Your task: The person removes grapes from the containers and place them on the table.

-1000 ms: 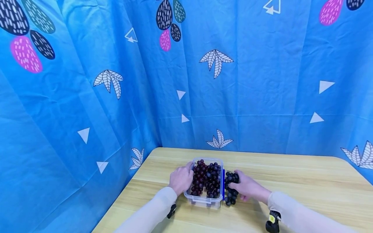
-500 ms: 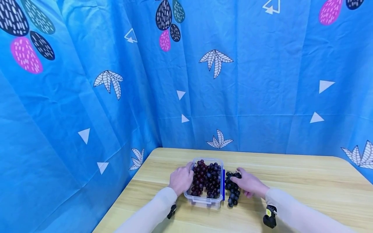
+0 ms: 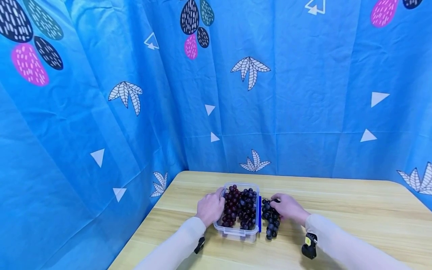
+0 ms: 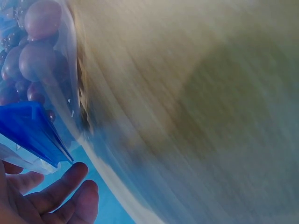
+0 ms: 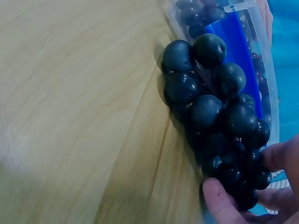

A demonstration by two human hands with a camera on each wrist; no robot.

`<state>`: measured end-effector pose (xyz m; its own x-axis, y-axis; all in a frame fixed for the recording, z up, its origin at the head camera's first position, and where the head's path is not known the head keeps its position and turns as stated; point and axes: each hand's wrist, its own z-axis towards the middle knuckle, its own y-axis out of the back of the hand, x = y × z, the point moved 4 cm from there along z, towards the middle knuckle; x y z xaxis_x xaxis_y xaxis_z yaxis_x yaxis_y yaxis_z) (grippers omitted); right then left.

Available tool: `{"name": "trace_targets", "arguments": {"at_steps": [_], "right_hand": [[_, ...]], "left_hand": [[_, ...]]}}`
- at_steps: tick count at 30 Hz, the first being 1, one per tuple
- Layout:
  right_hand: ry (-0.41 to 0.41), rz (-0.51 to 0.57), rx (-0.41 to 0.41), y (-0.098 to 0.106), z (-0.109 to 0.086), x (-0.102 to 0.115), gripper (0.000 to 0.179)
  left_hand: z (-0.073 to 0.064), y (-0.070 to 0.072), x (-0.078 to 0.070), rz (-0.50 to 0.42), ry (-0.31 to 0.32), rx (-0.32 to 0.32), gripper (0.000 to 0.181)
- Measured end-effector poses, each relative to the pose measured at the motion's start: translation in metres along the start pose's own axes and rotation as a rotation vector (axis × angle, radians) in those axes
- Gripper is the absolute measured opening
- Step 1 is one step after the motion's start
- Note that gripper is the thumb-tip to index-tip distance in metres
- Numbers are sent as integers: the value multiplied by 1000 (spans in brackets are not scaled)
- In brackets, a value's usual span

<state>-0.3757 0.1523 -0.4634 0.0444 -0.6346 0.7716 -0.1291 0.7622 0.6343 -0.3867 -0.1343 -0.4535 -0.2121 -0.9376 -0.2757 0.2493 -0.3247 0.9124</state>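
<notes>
A clear plastic container (image 3: 233, 232) with blue side clips holds dark red grapes (image 3: 231, 206) and a bunch of blue-black grapes (image 3: 248, 208). My left hand (image 3: 210, 207) grips its left side, thumb over the rim; in the left wrist view its fingertips (image 4: 79, 171) lie by the lowered blue clip (image 4: 32, 123). To the right of the container, a bunch of black grapes (image 3: 271, 221) lies lengthwise on the table. My right hand (image 3: 288, 207) holds the far end of this bunch; its thumb and fingers (image 5: 219, 198) sit on either side of it in the right wrist view.
The pale wooden table (image 3: 344, 210) extends to the right of the hands. Behind it and along the left hangs a blue patterned curtain (image 3: 297, 112). The right-hand blue clip (image 3: 260, 213) stands between the container and the loose bunch.
My right hand and the loose black bunch have shifted slightly right, widening the gap to the container. The fingers have drawn in at the bunch's far end. My left hand stays put.
</notes>
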Motion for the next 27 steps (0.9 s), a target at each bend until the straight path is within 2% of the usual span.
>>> {"name": "trace_targets", "arguments": {"at_steps": [12,21,27], "right_hand": [[27,-59,-64,1,5,-2,44],[52,-145,-25,9,2,1,57],[85,-244,-25,14,0,6,63]], "left_hand": [[-1,1,0,4,6,-5,45],[2,0,-1,-14,6,14,47],[1,1,-2,-1,4,12,47]]}}
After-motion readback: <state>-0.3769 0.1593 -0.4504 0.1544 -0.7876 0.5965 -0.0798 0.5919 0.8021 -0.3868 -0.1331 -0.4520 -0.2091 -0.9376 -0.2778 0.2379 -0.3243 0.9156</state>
